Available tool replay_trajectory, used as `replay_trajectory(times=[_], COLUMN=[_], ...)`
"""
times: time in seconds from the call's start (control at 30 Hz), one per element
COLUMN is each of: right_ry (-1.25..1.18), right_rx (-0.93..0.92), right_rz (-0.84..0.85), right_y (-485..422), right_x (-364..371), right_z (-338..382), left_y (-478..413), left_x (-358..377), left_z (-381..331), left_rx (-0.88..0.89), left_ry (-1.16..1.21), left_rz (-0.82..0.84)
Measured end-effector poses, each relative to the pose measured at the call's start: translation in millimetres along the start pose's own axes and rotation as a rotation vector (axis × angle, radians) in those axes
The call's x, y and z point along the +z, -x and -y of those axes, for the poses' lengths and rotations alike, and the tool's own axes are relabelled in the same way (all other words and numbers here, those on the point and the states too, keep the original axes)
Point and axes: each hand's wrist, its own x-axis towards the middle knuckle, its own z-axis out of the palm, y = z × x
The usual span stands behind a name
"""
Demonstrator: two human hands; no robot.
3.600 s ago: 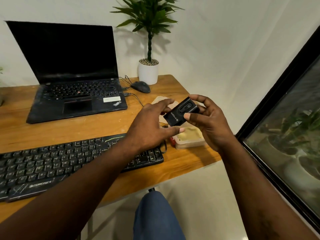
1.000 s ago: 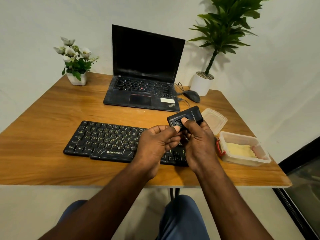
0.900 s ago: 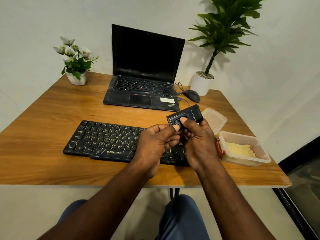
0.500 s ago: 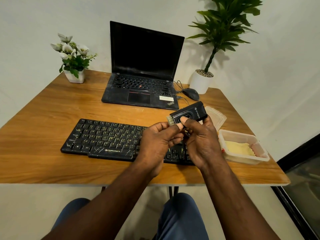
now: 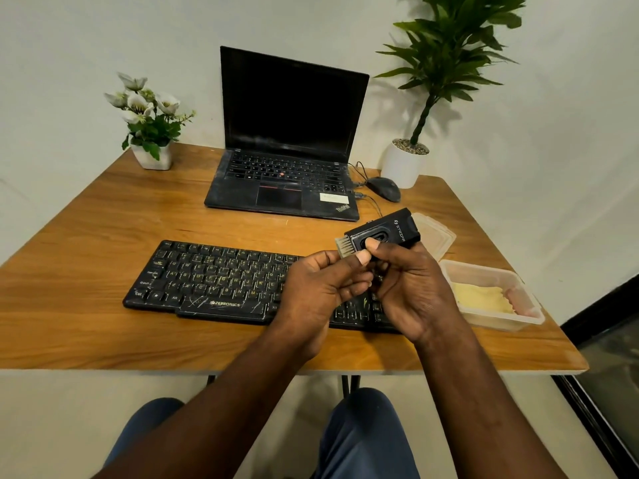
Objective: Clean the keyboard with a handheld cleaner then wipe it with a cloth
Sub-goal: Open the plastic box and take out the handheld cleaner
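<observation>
Holding handheld cleaner point(image 5: 392, 229) over keyboard point(image 5: 214, 278), I log: right hand point(image 5: 411, 288) grips body, thumb on slider point(image 5: 380, 236) to bare bristles point(image 5: 344, 246); left hand point(image 5: 318, 288) pinches brush end, steadying. Cloth point(image 5: 479, 299) lies in tub point(image 5: 498, 322), reachable.

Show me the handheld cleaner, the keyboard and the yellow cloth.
handheld cleaner point(image 5: 401, 227), head view, on its black body by the logo.
keyboard point(image 5: 214, 278), head view, on the letter keys above the brand name.
yellow cloth point(image 5: 479, 299), head view, on the middle of the fabric.
</observation>
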Motion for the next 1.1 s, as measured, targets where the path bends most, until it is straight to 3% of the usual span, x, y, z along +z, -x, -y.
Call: replay_trajectory(times=[0.5,0.73,0.83,0.93,1.0,1.1], right_ry=[0.080,0.083,0.134,0.201,0.268,0.363], right_rx=[0.014,0.027,0.030,0.037,0.041,0.037], right_rz=[-0.094,-0.105,-0.062,-0.034,-0.031,-0.030], right_y=[-0.5,-5.2,-9.8,-17.0,-24.9,-35.6], right_x=[0.1,16.8,27.2,40.5,50.5,68.8], right_z=[-5.1,-9.2,-16.6,-27.8,-36.6,-46.1], left_y=[7.2,23.1,32.2,31.6,29.4,28.9], left_x=[-12.8,-56.7,-105.0,-176.4,-217.2,-245.9], left_z=[-11.0,-38.0,-68.0,-96.3,-111.0,-123.1], left_rx=[-0.094,0.015,0.255,0.490,0.359,0.074], left_ry=[0.031,-0.220,-0.499,-1.140,-1.427,-1.550], left_rz=[0.015,-0.142,-0.293,-0.484,-0.454,-0.218])
